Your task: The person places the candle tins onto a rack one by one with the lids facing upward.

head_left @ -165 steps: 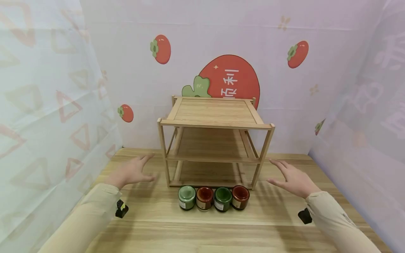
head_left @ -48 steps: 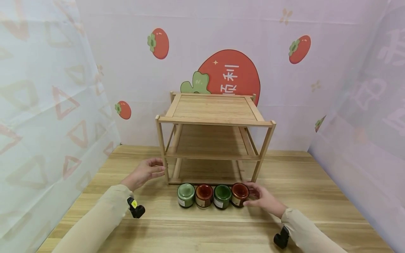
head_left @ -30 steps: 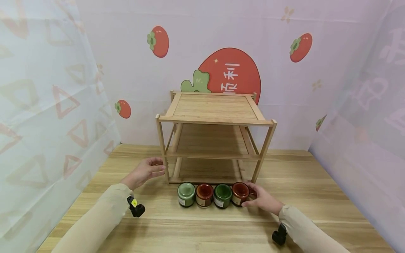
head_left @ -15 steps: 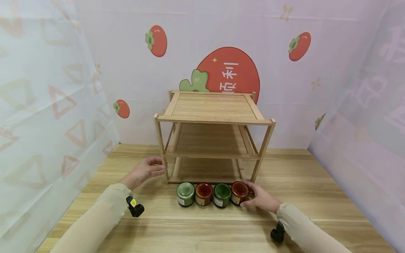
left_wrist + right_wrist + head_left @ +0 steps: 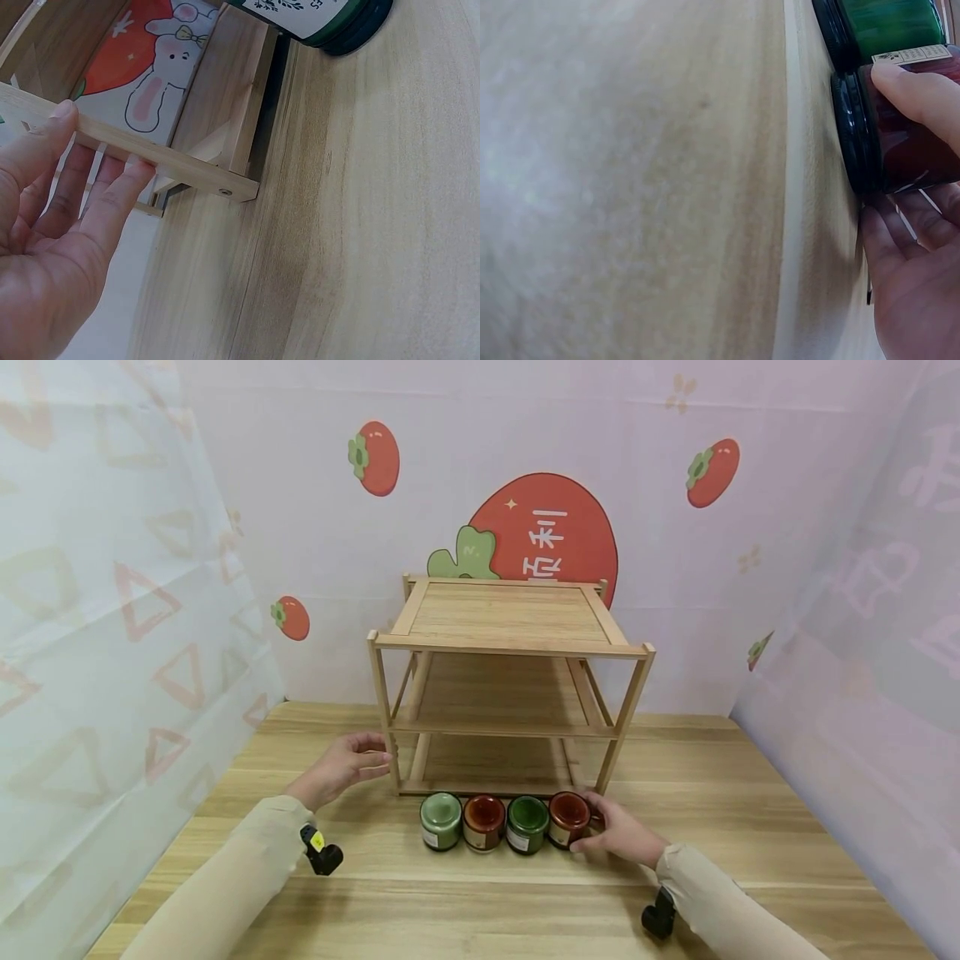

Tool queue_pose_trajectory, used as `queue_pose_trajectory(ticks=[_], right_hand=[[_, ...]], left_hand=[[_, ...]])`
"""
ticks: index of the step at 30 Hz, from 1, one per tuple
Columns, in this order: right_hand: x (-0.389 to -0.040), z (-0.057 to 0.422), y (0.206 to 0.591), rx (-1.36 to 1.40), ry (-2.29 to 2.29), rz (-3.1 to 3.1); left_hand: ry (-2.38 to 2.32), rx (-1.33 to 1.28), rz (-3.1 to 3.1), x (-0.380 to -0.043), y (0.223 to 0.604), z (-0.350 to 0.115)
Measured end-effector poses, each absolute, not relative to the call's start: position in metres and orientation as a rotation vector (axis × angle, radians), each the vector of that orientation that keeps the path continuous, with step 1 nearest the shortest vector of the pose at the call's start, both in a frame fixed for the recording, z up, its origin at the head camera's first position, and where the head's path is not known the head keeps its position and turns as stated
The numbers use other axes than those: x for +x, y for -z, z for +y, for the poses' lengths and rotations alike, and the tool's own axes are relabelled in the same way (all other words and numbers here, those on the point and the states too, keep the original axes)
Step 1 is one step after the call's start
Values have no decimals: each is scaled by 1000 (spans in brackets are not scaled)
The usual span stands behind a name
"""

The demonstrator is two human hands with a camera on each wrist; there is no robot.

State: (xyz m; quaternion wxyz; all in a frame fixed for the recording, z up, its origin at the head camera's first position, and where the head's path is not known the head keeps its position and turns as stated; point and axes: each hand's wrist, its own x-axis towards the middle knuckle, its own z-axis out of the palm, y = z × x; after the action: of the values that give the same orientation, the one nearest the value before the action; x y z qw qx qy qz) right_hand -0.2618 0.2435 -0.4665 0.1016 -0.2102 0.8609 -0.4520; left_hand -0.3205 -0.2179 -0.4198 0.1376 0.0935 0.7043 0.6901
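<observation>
A row of glass jars stands upside down on the table along the front of a wooden shelf rack [image 5: 517, 614], dark lids underneath. From the left come a pale green jar [image 5: 441, 820], a brownish-red jar [image 5: 483, 821], a dark green jar [image 5: 527, 823] and a red jar [image 5: 569, 818]. My right hand [image 5: 624, 833] holds the red jar from its right side, thumb in front, other fingers behind, as the right wrist view shows. My left hand [image 5: 336, 772] grips the rack's front left leg [image 5: 180, 165] between thumb and fingers, low down.
The rack has three levels, with bare boards at the top and middle shelf [image 5: 495, 693]. A white patterned cloth [image 5: 300, 460] hangs at the back and both sides. The wooden table [image 5: 480, 902] extends in front of the jars.
Both hands were spread apart beside the rack at first. The left moved right onto the rack's leg, and the right moved left onto the red jar. Over the last second they hold nearly still.
</observation>
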Motion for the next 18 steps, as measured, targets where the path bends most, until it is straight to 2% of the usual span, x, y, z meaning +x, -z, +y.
queue_pose_trajectory(ticks=[18], right_hand=[[-260,245,465,-616,1420,2480]], left_hand=[[-2005,274,2028,-321,421,-218]])
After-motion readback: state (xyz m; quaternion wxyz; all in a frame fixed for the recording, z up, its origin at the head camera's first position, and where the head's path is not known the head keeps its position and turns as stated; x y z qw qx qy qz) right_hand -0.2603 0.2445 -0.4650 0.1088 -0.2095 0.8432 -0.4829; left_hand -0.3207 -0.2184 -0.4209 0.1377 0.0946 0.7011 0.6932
